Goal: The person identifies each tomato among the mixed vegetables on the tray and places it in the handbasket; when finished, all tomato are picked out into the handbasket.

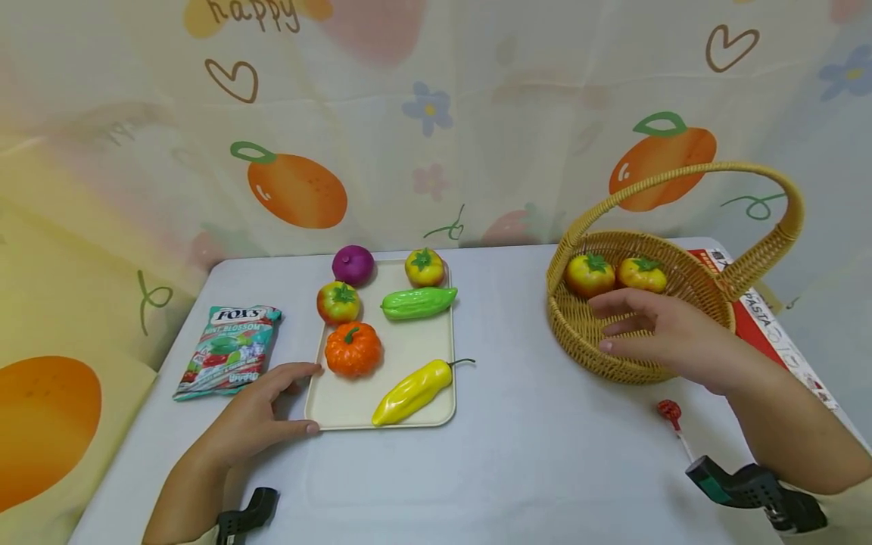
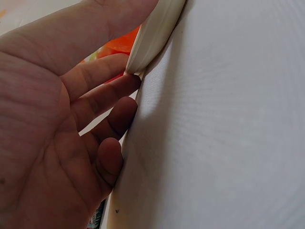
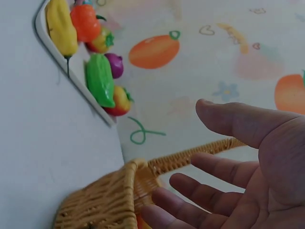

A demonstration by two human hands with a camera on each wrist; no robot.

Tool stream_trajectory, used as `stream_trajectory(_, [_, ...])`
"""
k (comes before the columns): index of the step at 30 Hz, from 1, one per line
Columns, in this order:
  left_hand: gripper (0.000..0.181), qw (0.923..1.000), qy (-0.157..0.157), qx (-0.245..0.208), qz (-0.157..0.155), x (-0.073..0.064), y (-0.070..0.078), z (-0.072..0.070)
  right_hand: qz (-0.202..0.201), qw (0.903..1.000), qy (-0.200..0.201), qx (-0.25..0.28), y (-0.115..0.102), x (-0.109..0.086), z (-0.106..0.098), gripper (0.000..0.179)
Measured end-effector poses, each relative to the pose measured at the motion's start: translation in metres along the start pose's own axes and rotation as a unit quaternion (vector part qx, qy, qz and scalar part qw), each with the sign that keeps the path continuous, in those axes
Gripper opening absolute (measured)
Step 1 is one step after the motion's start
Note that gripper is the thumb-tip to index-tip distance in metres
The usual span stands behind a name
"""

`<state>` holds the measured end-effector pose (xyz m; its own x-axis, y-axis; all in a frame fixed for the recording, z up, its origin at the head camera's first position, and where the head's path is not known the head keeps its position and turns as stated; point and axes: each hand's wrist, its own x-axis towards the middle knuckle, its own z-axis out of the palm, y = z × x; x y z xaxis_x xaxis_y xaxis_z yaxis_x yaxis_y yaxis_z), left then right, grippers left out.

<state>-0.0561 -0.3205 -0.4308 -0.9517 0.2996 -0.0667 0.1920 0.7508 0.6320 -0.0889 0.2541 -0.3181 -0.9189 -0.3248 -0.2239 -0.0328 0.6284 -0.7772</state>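
My left hand point(image 1: 255, 416) touches the left edge of a cream tray point(image 1: 402, 341), thumb at the near corner and fingers spread along the side. On the tray lie an orange pumpkin point(image 1: 353, 350), a yellow chili pepper point(image 1: 412, 392), a green ridged vegetable point(image 1: 418, 303), a purple onion-like piece point(image 1: 353, 265) and two yellow-red tomato-like fruits point(image 1: 337, 303). Over the wicker basket point(image 1: 586, 344) my right hand point(image 1: 671, 337) hovers with fingers loosely extended, holding nothing. Inside sit two more tomato-like fruits point(image 1: 590, 275), side by side near its back.
A Fox's candy bag point(image 1: 230, 350) lies left of the tray. Near the right forearm is a red lollipop point(image 1: 671, 411). A red and white pasta-labelled sheet or box point(image 1: 759, 325) lies partly behind the basket, whose tall handle point(image 1: 681, 174) arches above it. A printed cloth hangs behind the table.
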Motion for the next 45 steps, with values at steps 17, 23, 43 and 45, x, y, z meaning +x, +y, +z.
stream_trajectory(17, [0.069, 0.9999, -0.001, -0.011, -0.006, 0.0, -0.001, 0.0, -0.041, 0.9986, -0.033, 0.002, -0.03, 0.013, 0.017, 0.054])
stream_trajectory(23, [0.066, 0.9999, 0.0, -0.015, -0.005, 0.0, -0.002, -0.001, -0.055, 0.9973, -0.046, 0.012, -0.039, 0.023, 0.027, 0.054])
stream_trajectory(43, [0.071, 0.9997, 0.0, -0.023, -0.006, 0.0, -0.003, 0.001, -0.069, 0.994, -0.078, 0.032, -0.056, 0.056, 0.049, 0.057])
stream_trajectory(45, [0.071, 0.9997, -0.001, -0.022, -0.005, 0.0, -0.002, 0.001, -0.07, 0.9937, -0.081, 0.032, -0.056, 0.06, 0.051, 0.056])
